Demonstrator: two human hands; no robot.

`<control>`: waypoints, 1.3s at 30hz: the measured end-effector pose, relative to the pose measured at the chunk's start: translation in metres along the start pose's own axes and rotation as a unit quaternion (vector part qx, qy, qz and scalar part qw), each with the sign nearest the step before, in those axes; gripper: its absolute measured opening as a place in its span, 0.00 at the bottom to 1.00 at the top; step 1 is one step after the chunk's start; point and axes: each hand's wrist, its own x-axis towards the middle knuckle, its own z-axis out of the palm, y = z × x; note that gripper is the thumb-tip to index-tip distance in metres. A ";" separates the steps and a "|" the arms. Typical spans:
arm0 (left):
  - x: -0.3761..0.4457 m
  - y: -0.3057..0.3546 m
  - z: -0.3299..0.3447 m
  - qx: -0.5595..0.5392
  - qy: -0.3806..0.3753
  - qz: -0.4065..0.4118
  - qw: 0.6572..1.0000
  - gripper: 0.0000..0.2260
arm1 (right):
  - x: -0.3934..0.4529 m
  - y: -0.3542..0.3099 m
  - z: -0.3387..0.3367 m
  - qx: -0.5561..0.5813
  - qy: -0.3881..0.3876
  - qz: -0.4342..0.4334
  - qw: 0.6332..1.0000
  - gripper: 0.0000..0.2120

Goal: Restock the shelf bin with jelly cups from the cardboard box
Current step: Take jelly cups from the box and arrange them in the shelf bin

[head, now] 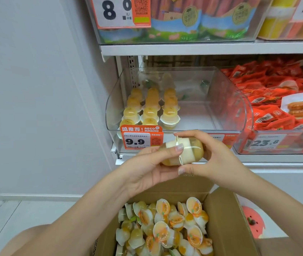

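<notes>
1. Above the cardboard box (226,218) of loose jelly cups (162,230), the left hand (147,169) grips one held cup (169,157); its lid meets a second cup's (195,151).
2. Right hand (215,156) curls round that second cup.
3. Behind, the clear shelf bin (239,108) holds upturned cups (150,109) at its left.

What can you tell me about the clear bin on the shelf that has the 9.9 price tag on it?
The clear shelf bin looks like transparent plastic, with a curved front wall and straight sides. It sits on the middle shelf, beside a bin of red snack packets. An orange price tag reading 9.9 hangs at its front left. Jelly cups stand upside down in three rows along its left side; the right part shows bare floor. Neither hand touches it.
</notes>
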 end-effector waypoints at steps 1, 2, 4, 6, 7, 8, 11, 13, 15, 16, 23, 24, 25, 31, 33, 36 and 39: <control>-0.001 0.001 0.001 0.002 0.005 -0.003 1.000 0.08 | 0.000 -0.001 0.001 0.008 0.004 0.002 1.000 0.31; -0.002 0.004 0.002 0.005 0.011 -0.009 1.000 0.07 | 0.001 -0.003 0.001 0.005 0.012 0.000 1.000 0.30; -0.004 0.014 0.000 0.065 0.042 -0.011 0.997 0.10 | 0.007 -0.010 -0.003 -0.024 0.048 -0.010 0.999 0.30; -0.004 0.027 -0.012 0.189 0.124 0.025 0.974 0.22 | 0.026 -0.019 -0.016 -0.067 0.097 -0.017 0.993 0.29; -0.004 0.032 -0.019 0.252 0.178 0.042 0.950 0.24 | 0.040 -0.023 -0.026 -0.109 0.106 -0.019 0.988 0.28; -0.004 0.035 -0.026 0.319 0.226 0.058 0.919 0.22 | 0.057 -0.026 -0.036 -0.175 0.099 -0.021 0.979 0.28; 0.000 0.029 -0.044 0.668 0.311 0.090 0.670 0.13 | 0.106 -0.029 -0.057 -0.375 -0.028 -0.037 0.926 0.31; 0.002 0.023 -0.047 0.759 0.317 0.126 0.554 0.11 | 0.130 -0.023 -0.058 -0.451 -0.137 -0.048 0.880 0.31; 0.001 0.023 -0.045 0.751 0.320 0.145 0.559 0.10 | 0.146 -0.015 -0.054 -0.504 -0.217 -0.058 0.834 0.30; 0.001 0.025 -0.044 0.748 0.321 0.153 0.561 0.10 | 0.150 -0.010 -0.051 -0.519 -0.239 -0.067 0.818 0.29; 0.002 0.029 -0.050 0.737 0.312 0.144 0.582 0.11 | 0.163 0.015 -0.032 -0.507 -0.289 -0.086 0.808 0.33; 0.003 0.029 -0.050 0.739 0.308 0.137 0.583 0.11 | 0.164 0.018 -0.031 -0.509 -0.294 -0.081 0.805 0.33; 0.003 0.027 -0.050 0.743 0.301 0.131 0.583 0.12 | 0.164 0.021 -0.030 -0.511 -0.298 -0.076 0.803 0.33; 0.007 0.021 -0.050 0.751 0.273 0.124 0.588 0.13 | 0.163 0.028 -0.030 -0.484 -0.292 -0.069 0.822 0.34; 0.008 0.020 -0.050 0.753 0.270 0.124 0.587 0.13 | 0.162 0.028 -0.030 -0.475 -0.291 -0.058 0.828 0.34; 0.010 0.019 -0.051 0.759 0.264 0.125 0.582 0.12 | 0.158 0.028 -0.031 -0.452 -0.289 -0.046 0.843 0.36; 0.010 0.016 -0.050 0.764 0.250 0.129 0.580 0.12 | 0.154 0.021 -0.036 -0.436 -0.291 -0.031 0.851 0.40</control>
